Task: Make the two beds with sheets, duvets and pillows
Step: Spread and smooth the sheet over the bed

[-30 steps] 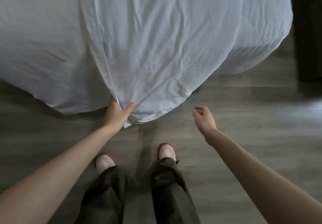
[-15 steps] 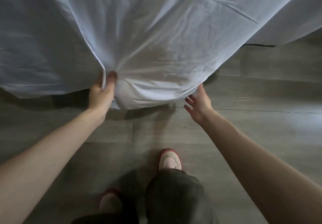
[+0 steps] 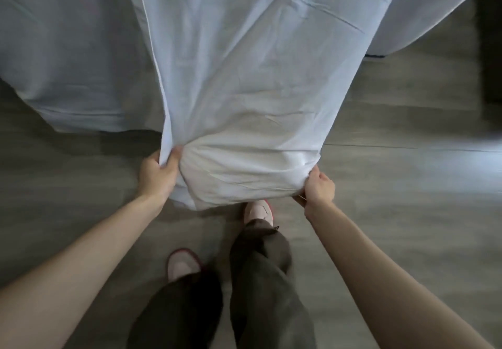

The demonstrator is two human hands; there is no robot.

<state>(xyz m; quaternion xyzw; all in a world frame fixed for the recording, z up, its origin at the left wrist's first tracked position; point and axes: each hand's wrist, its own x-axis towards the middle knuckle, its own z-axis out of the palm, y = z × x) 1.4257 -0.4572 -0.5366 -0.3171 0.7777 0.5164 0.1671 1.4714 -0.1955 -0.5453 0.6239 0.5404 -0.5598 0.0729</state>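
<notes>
Evidently early: left hand and right hand, fingers clenched, grip the pale white fabric sheet hanging off the white-covered bed; tucking, duvets, pillows likely remain.

On the bed a sheet, its lower end between left hand and right hand, above the floor.

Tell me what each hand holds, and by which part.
Both grip the white sheet at its hanging end: left hand on the side edge, right hand at the opposite corner.
</notes>
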